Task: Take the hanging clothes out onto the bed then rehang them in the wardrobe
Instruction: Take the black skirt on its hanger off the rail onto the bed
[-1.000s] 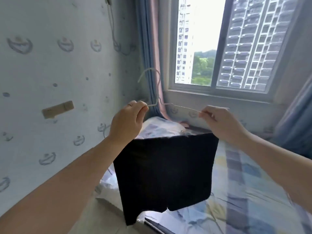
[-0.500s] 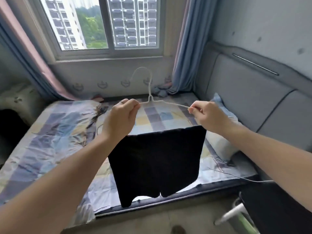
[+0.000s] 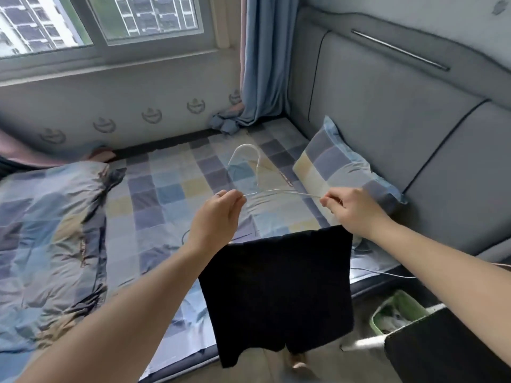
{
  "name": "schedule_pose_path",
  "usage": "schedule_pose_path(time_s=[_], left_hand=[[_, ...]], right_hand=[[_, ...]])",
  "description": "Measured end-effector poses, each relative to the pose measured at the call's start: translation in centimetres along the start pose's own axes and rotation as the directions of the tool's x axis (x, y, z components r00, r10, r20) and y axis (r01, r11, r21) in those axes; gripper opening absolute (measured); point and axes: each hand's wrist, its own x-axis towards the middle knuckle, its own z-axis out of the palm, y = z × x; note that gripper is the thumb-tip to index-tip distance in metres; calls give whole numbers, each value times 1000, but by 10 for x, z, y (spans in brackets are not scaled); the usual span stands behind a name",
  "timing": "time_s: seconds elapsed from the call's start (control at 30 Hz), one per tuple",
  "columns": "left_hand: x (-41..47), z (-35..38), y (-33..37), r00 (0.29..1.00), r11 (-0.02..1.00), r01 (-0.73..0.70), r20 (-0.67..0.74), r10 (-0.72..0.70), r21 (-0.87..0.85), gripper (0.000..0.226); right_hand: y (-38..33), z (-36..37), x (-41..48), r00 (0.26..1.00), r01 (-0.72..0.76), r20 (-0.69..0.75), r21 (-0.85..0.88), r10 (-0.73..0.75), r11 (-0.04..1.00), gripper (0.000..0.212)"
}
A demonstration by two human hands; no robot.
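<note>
A thin white wire hanger is held level over the bed, its hook pointing away from me. My left hand pinches its left shoulder and my right hand pinches its right shoulder. A pair of black shorts hangs from the hanger below both hands, its legs dangling past the bed's near edge. The hanger's lower bar is hidden behind my hands and the cloth.
A checked pillow leans on the grey padded headboard at right. A crumpled checked quilt lies on the bed's left side. A green bin and a dark surface stand at lower right. Window and blue curtain are beyond the bed.
My view has swung right from the wall and window, then down toward the bed. Both hands kept the same hold on the hanger, and the shorts now hang over the bed's near edge.
</note>
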Motion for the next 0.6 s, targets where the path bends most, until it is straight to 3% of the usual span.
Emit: schedule_pose_path(time_s=[0.4, 0.6], left_hand=[[107, 193, -72, 922, 947, 318, 219, -321, 49, 23], [149, 281, -136, 882, 914, 393, 241, -405, 97, 22]], right_hand=[[167, 92, 152, 952, -194, 242, 7, 186, 981, 19], [233, 173, 214, 950, -243, 178, -100, 257, 965, 20]])
